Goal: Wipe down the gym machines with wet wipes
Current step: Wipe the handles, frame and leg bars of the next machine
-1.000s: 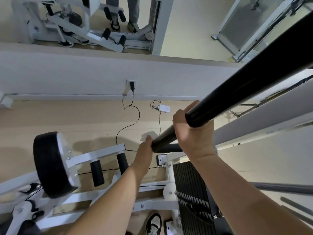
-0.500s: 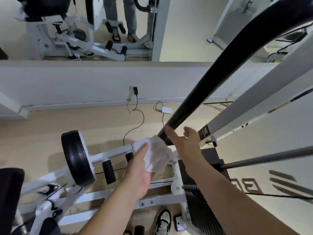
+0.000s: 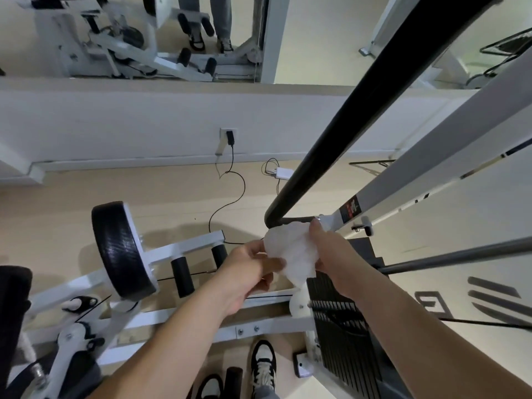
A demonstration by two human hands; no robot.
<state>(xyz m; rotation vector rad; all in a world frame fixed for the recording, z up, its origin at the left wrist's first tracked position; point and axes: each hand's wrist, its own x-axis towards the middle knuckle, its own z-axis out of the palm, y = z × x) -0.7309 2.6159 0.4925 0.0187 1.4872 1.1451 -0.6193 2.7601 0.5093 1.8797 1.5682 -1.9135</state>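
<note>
Head view, centre of frame: left hand [image 3: 247, 269] and right hand [image 3: 331, 254] both pinch the crumpled wet wipe [image 3: 290, 254] between them, just below the lower end of the black bar [image 3: 359, 110], likely regathering it for a fresh face.

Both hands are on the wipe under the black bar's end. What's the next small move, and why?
Probably open the wipe out flat between the hands. It is bunched into a wad, pinched by the left hand and the right hand, just below the lower end of the black bar and not wrapped round it. Spread flat, it would likely cover the bar better.
</note>
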